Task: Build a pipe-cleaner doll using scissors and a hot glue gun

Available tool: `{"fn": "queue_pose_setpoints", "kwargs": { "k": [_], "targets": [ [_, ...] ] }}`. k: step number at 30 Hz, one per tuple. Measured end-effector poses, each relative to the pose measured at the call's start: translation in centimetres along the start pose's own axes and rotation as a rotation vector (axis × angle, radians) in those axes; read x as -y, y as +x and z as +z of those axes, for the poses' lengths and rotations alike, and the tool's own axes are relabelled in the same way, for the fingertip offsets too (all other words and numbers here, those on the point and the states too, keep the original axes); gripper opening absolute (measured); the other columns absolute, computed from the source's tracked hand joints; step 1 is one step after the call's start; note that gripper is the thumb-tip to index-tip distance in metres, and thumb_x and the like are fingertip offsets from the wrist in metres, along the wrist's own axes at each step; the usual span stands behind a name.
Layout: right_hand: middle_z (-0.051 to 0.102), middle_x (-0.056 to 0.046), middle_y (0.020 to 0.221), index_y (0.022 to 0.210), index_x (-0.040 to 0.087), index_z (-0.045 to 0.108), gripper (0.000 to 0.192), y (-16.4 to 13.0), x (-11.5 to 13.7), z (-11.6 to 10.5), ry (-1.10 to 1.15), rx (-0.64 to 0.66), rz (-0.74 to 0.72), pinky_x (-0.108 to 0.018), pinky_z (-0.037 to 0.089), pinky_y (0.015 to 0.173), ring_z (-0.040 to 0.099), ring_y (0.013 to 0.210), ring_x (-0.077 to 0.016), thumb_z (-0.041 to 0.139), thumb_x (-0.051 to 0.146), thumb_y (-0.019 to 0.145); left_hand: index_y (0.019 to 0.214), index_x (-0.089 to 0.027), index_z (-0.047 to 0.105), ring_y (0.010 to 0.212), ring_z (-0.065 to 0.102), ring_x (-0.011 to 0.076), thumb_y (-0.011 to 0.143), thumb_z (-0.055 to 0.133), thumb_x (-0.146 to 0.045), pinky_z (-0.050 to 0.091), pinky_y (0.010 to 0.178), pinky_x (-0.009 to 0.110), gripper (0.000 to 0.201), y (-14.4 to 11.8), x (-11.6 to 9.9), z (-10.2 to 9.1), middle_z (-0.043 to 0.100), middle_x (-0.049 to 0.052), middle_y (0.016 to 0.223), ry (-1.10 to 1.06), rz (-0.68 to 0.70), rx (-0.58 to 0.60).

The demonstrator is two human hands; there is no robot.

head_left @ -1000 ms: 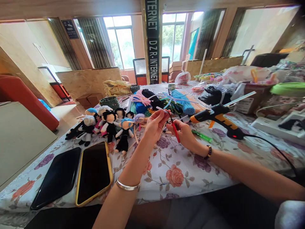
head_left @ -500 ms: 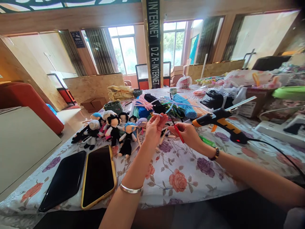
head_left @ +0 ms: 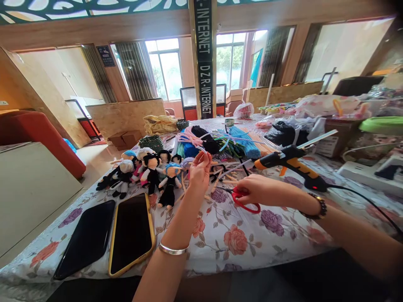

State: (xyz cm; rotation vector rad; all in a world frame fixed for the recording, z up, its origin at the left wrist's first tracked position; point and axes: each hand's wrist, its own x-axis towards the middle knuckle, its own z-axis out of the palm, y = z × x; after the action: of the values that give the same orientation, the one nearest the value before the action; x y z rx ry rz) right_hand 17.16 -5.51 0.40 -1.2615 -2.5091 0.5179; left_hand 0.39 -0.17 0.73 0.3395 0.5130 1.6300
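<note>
My left hand (head_left: 200, 170) is raised over the table with its fingertips pinched together. A short pale lilac piece (head_left: 201, 149), which looks like pipe cleaner, shows at those fingertips; the rest is hidden by the fingers. Lower and to the right, my right hand (head_left: 256, 191) grips the red handles of a pair of scissors (head_left: 248, 206). Their dark blades point left, just above the tablecloth and apart from my left hand. Behind both hands lie loose beige pipe cleaner pieces and a heap of pipe cleaner bundles (head_left: 244, 140) in blue, pink, black and green.
Several small dolls (head_left: 150, 167) stand and lie left of my left hand. Nearer are a black phone (head_left: 85, 239) and a yellow-cased phone (head_left: 131, 235). A glue gun (head_left: 289, 161) with a lit red light stands at right, its cord trailing off. A power strip (head_left: 362, 172) lies beyond.
The scissors have moved down and away from my left hand, and their blades have swung from pointing up to pointing left. My left hand has shifted slightly left, its fingers drawn closer together.
</note>
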Motion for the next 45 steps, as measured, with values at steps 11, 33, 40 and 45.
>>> {"fn": "queue_pose_setpoints", "kwargs": {
  "k": [11, 33, 40, 45],
  "targets": [
    [0.057, -0.002, 0.051, 0.056, 0.020, 0.066, 0.014, 0.2, 1.6, 0.8, -0.107, -0.017, 0.060, -0.026, 0.029, 0.051, 0.046, 0.050, -0.0128, 0.071, 0.025, 0.068, 0.073, -0.010, 0.059, 0.059, 0.060, 0.0036, 0.079, 0.056, 0.001, 0.049, 0.068, 0.016, 0.012, -0.2, 0.5, -0.3, 0.062, 0.000, 0.065, 0.083, -0.048, 0.066],
    [0.060, 0.002, 0.071, 0.070, 0.018, 0.068, 0.030, 4.3, -1.7, 3.2, 1.385, -0.659, 0.109, -0.019, 0.043, 0.058, 0.051, 0.059, -0.0049, 0.078, 0.045, 0.062, 0.071, -0.014, 0.059, 0.059, 0.055, 0.0079, 0.064, 0.072, -0.023, 0.042, 0.062, 0.022, 0.017, -1.3, 1.6, -0.7, 0.064, 0.000, 0.063, 0.711, 0.129, 0.228],
    [0.057, 0.003, 0.066, 0.067, 0.017, 0.067, 0.031, 4.2, -1.3, 3.1, 1.479, -0.672, 0.154, -0.015, 0.043, 0.057, 0.050, 0.059, -0.0033, 0.081, 0.044, 0.058, 0.071, -0.013, 0.065, 0.061, 0.056, 0.0088, 0.057, 0.064, -0.003, 0.044, 0.065, 0.024, 0.017, -1.0, 1.5, -1.2, 0.064, 0.001, 0.067, 0.901, 0.172, 0.190],
    [0.057, 0.003, 0.065, 0.066, 0.017, 0.066, 0.030, 4.4, -1.6, 3.2, 1.489, -0.693, 0.138, -0.015, 0.042, 0.054, 0.049, 0.058, -0.0030, 0.080, 0.043, 0.059, 0.069, -0.014, 0.066, 0.066, 0.060, 0.0113, 0.063, 0.055, -0.002, 0.044, 0.069, 0.025, 0.017, -0.8, 1.9, -1.4, 0.067, 0.003, 0.069, 0.995, 0.128, 0.264]
  ]
}}
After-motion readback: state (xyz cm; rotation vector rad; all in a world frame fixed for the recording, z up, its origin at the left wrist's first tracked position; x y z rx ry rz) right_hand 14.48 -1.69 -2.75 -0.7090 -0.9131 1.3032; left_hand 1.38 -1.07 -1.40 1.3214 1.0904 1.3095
